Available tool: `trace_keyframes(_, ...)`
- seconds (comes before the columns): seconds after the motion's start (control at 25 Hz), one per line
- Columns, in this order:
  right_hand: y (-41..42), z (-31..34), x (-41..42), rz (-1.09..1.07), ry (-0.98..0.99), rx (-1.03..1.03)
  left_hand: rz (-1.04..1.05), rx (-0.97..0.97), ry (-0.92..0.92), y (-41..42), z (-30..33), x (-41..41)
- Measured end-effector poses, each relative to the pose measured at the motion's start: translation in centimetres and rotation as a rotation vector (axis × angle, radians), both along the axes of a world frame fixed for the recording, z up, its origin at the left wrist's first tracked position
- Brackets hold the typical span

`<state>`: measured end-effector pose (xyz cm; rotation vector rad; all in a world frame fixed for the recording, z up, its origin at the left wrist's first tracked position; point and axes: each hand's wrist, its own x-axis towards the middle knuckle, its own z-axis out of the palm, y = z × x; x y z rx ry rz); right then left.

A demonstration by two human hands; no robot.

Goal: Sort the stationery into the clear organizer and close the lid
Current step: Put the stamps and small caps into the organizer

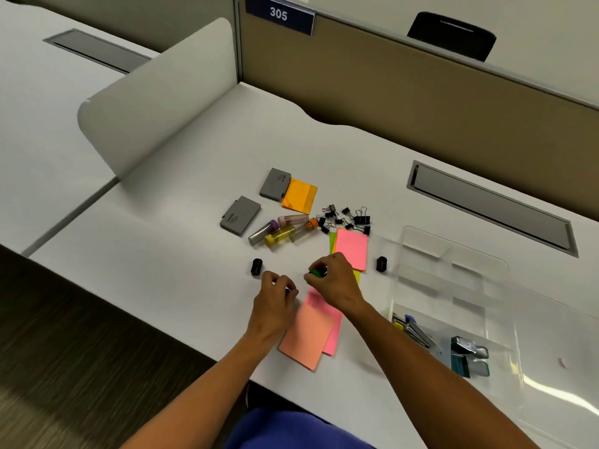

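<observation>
My right hand [334, 280] grips a small green and black item [317, 272] just above the desk, over pink and yellow sticky notes. My left hand [277, 298] is curled round a tiny dark item at its fingertips, beside a salmon note pad [306, 338]. The clear organizer [453, 286] lies to the right with its lid open; staplers [418, 332] and a teal item [470, 358] lie inside. On the desk are several small tubes [280, 230], binder clips [346, 218], two grey boxes [240, 215], orange notes [299, 196], a pink pad [351, 247], and two black caps [256, 266] [381, 264].
A white divider panel [155, 102] rises at the left. A tan partition [421, 102] backs the desk, with a grey cable slot [489, 205] at the right. The desk's front edge runs diagonally at the left, dark floor beyond.
</observation>
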<state>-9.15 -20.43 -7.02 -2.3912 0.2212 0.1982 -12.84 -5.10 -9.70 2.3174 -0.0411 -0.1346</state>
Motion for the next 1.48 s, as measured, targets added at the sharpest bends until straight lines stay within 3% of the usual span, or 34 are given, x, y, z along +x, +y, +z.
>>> trace_keyframes(0.2,-1.8,1.7,-1.5,-0.276,0.236,0.664,0.085,-0.212,0.191,-3.0,2.0,0.2)
trace_keyframes(0.36,-5.1,3.7,-2.4,-0.392,0.23,0.885,0.094,-0.322,0.214,-6.2,4.5,0.7)
trace_keyframes(0.6,-13.0,6.2,-4.4,-0.482,0.057,0.804,-0.071,-0.347,0.184,-12.5,7.2,1.3)
trace_keyframes(0.84,-19.8,6.1,-7.1,-0.467,0.123,0.539,-0.353,-0.282,0.096,-19.4,9.1,1.2)
trace_keyframes(0.92,-20.9,5.9,-7.4,-0.479,0.118,0.486,-0.419,-0.227,0.06,-21.1,9.2,1.1)
trace_keyframes(1.08,-21.2,5.5,-7.2,-0.395,0.131,0.17,-0.477,-0.079,0.054,-22.4,7.9,1.6)
trace_keyframes(1.28,-20.8,4.5,-6.3,-0.238,0.173,0.015,-0.538,0.184,0.05,-23.0,6.0,1.4)
trace_keyframes(1.48,-20.9,3.5,-6.0,-0.237,0.197,-0.024,-0.604,0.349,-0.012,-24.0,5.6,1.2)
